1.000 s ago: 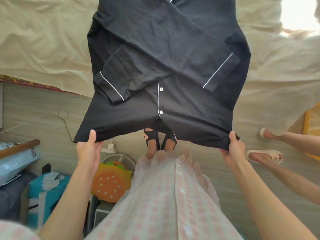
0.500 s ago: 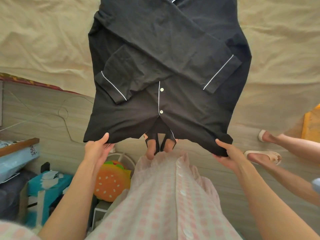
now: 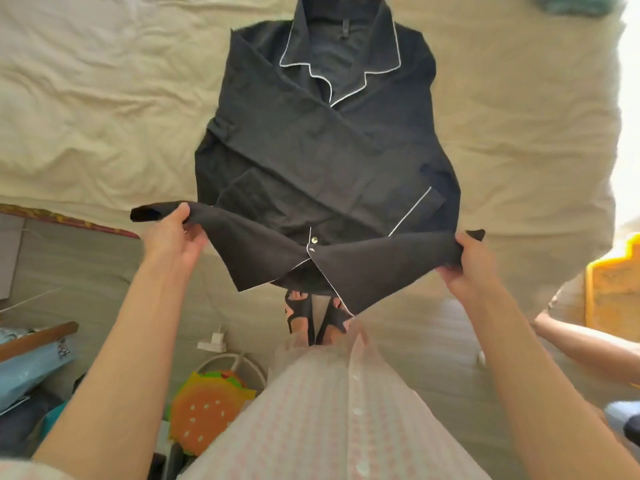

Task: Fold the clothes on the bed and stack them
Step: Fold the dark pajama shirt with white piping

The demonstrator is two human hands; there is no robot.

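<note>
The black shirt (image 3: 322,161) with white piping lies face up on the bed (image 3: 97,109), collar at the far side, and its 2 sleeves are folded across the chest; the lower hem is raised off the bed and hangs between the 2 hands. The left hand (image 3: 173,237) grips the hem at its left corner, fingers curled around the cloth; the right hand (image 3: 474,261) grips the right corner in the same way, with the fabric bunched inside it. Between them the 2 front panels droop, and 1 button (image 3: 314,240) is visible at the middle. On the floor at the lower left stands a hamburger-shaped cushion (image 3: 207,410); a teal cloth (image 3: 575,3) lies on the far right of the bed.
</note>
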